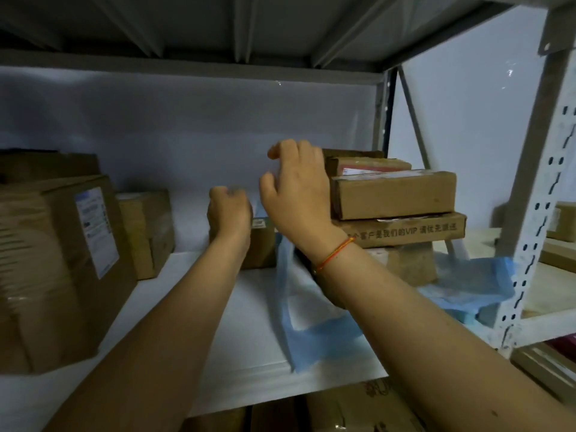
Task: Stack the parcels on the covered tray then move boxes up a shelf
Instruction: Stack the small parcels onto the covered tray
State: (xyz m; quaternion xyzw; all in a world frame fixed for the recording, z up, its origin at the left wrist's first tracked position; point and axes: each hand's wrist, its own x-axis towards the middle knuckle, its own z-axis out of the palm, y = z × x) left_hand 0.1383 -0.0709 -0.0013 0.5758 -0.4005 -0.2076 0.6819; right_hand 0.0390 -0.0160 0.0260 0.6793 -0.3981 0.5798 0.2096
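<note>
A stack of several flat brown parcels (393, 194) stands at the right of the white shelf (218, 344), on a tray hidden under a crumpled blue cover (467, 283). One parcel in the stack bears printed characters (405, 232). My right hand (296, 194), with a red string at the wrist, is at the stack's left end with its fingers spread and curled. It holds nothing. My left hand (230, 210) is closed over the top of a small brown box (262, 244), which stands on the shelf just left of the cover.
A large labelled carton (56, 260) and a medium box (146, 229) fill the shelf's left side. The metal shelf above (280, 26) hangs low overhead. A perforated upright (536, 219) bounds the right, with more boxes (562, 226) beyond it. Cartons (358, 410) sit on the level below.
</note>
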